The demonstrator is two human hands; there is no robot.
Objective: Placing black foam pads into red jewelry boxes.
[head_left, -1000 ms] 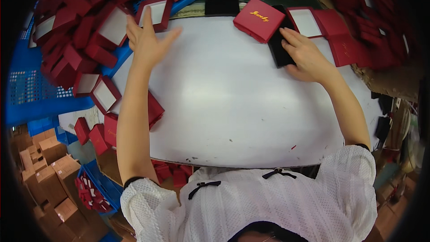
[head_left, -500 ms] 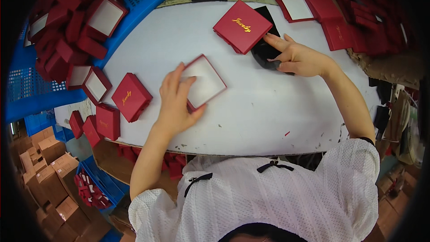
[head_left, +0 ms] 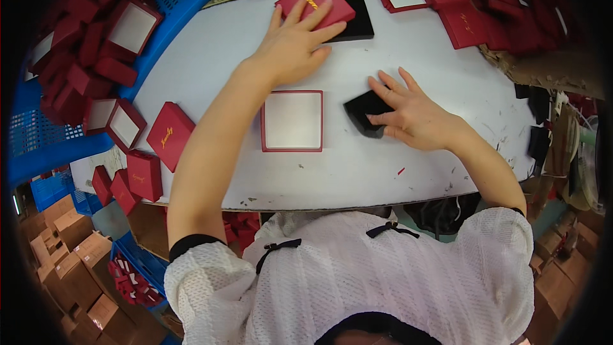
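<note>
An open red box half with a white inside (head_left: 292, 121) lies squarely on the table in front of me. Beyond it, the spread fingers of my left hand (head_left: 287, 54) lie flat across a closed-looking red box with gold lettering (head_left: 332, 5). Black flat pads (head_left: 357, 20) show partly from beneath that box. To the right of the open box half, my right hand (head_left: 415, 115) has its thumb and forefinger closed on a black pad (head_left: 363, 110), which looks tilted; its other fingers are spread.
A blue plastic crate (head_left: 169, 38) heaped with red boxes stands at the left. Several red boxes (head_left: 169, 133) rest along the table's left side. More red boxes (head_left: 463, 22) pile up at the far right. Cartons (head_left: 83, 243) stand below left.
My left hand has left the open box half, now turned square, and reached onto the lettered box, which sits farther away and left. My right hand has drawn a black pad nearer.
</note>
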